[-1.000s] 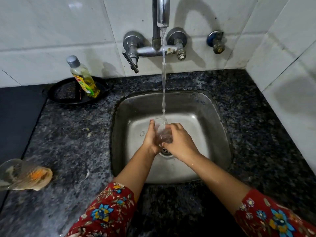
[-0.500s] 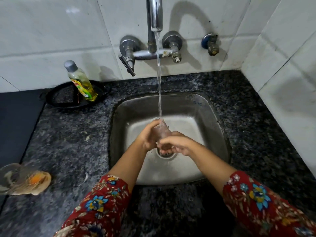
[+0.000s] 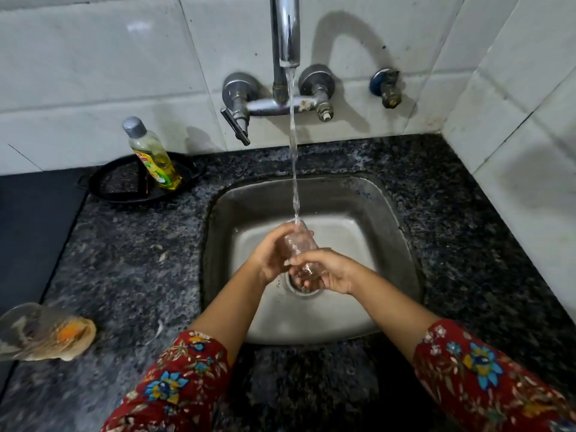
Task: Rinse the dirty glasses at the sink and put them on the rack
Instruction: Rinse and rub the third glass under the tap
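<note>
Both hands on one clear glass [image 3: 296,241] over the sink [image 3: 402,232], just above the drain [image 3: 304,290]. My left hand [image 3: 268,260] is wrapped round the side and my right hand [image 3: 330,272] is curled round the lower end. The glass is tilted, mouth up toward the tap [image 3: 285,32], and the water stream [image 3: 293,151] lands at its rim. Risks: wet glass plus wet fingers, so it could slip and hit the steel basin if I loosen either hand to turn it. Water hitting the rim may splash onto the counter [image 3: 124,260]. A second dirty glass [image 3: 40,330] lies on its side near the counter edge on the left and could roll if nudged. The rack is not in view, so I'd be carrying a dripping glass somewhere unseen.
</note>
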{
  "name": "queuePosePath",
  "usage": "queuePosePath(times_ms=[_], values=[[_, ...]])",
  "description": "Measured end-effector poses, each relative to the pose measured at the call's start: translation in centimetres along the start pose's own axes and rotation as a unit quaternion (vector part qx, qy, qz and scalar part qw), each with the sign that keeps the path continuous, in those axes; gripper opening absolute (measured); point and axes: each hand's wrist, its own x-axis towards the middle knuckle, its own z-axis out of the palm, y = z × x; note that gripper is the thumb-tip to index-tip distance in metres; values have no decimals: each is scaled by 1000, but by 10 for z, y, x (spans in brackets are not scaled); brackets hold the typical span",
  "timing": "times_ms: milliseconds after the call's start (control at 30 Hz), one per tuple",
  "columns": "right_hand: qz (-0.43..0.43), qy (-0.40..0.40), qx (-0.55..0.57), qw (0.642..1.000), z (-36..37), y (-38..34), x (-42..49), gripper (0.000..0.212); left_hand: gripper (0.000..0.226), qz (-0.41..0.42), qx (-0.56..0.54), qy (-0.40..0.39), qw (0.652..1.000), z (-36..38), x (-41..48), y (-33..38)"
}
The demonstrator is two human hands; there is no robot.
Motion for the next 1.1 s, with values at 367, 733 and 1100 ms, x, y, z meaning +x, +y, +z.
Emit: queuePosePath(times_ms=[367, 733, 1100], values=[[-147, 287, -421, 848, 37, -49, 25, 53, 51, -47, -265, 142, 953, 8, 7, 10], [-87, 277, -498, 817, 15, 6, 2, 60, 14, 96, 46, 133, 985, 21, -5, -4], [-125, 221, -226, 941, 18, 14, 19, 41, 4, 120, 78, 93, 985, 14, -15, -2]])
